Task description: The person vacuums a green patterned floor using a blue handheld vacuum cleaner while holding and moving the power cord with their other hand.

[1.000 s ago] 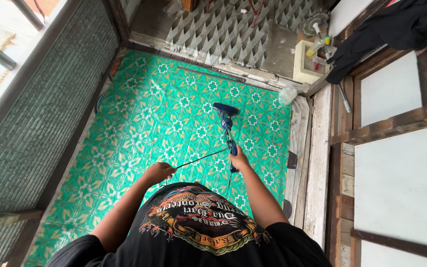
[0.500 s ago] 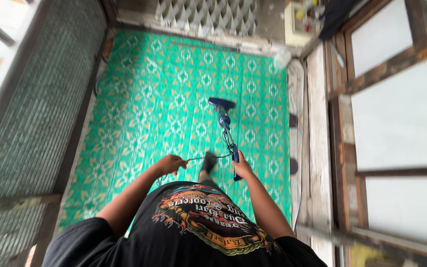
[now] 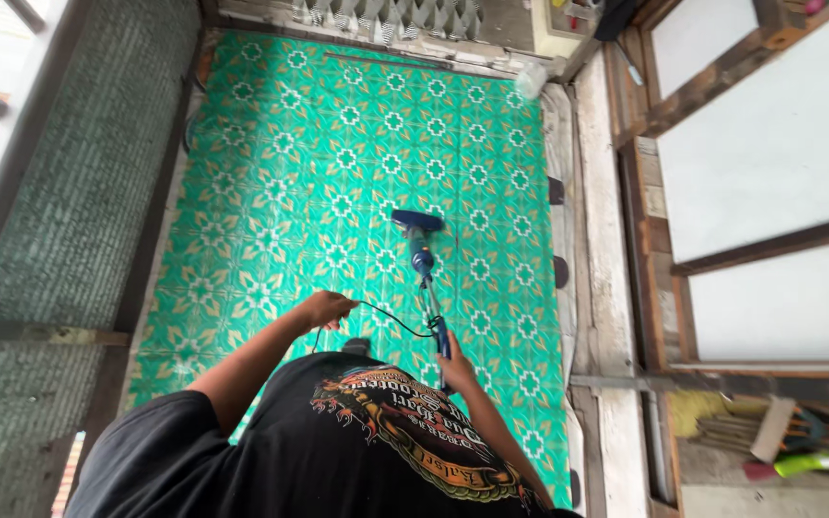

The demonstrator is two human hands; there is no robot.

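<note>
A green patterned floor mat (image 3: 271, 192) fills the frame's middle, with white wall panels (image 3: 779, 144) at right and brooms (image 3: 798, 446) at lower right. The blue stick vacuum (image 3: 421, 249) stands at centre, head on the mat. The right hand (image 3: 455, 369) wraps its handle; the left hand (image 3: 326, 309) pinches its black cord (image 3: 395, 324).

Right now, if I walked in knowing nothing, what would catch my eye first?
The bright green patterned floor mat fills the middle of the view. On it stands a blue stick vacuum, its head near the mat's centre; the right hand holds its handle, while the left hand holds the black cord that sags between them. At the lower right, brooms lie beside white wall panels.
</note>
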